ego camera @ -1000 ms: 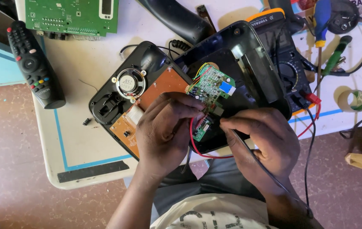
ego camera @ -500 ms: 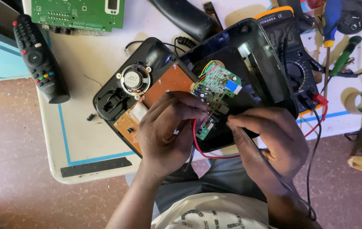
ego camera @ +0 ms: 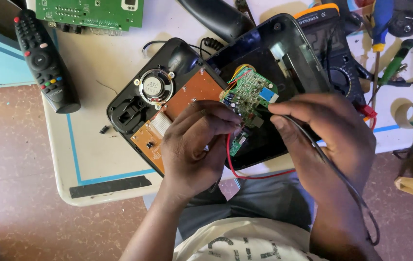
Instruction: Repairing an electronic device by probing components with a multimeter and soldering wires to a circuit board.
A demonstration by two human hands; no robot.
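Near the front edge of the tabletop (ego camera: pixel 95 159), an opened black telephone casing (ego camera: pixel 283 53) lies with a small green circuit board (ego camera: pixel 250 94) exposed inside. The left hand (ego camera: pixel 194 145) is curled closed, fingertips pinching a red wire (ego camera: pixel 257 175) just beside that board. The right hand (ego camera: pixel 329 133) is clenched around a thin black probe lead (ego camera: pixel 346 186), its tip meeting the board's edge.

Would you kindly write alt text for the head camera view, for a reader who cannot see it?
Seen from above, a person's left hand and right hand meet over a small green circuit board inside an opened black telephone casing on a white table. A remote control lies at the left.
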